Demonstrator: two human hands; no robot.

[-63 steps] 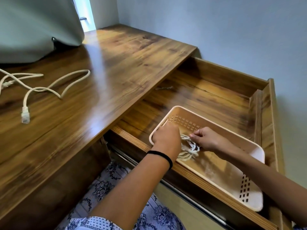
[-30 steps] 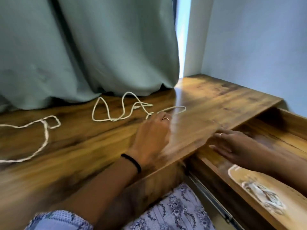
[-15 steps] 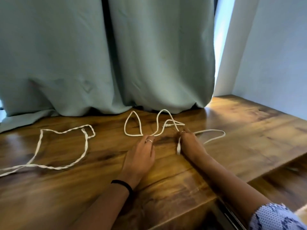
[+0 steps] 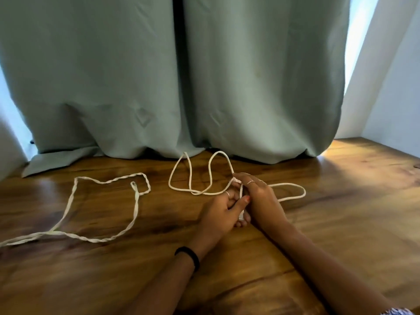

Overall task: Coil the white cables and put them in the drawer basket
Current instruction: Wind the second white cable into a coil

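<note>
Both my hands meet mid-desk on the smooth cable (image 4: 205, 192). My left hand (image 4: 221, 213) curls round its end by the plug; my right hand (image 4: 261, 198) pinches the strand just beyond, fingers bent. The rest of it lies in loose loops far of my hands, near the curtain (image 4: 204, 76), one loop trailing right. To coil well, I'd judge: anchor the plug end in the left, feed even loops with the right, watch the crossing strands for snags. The twisted cable (image 4: 75, 196) waits at left. Basket out of view.
</note>
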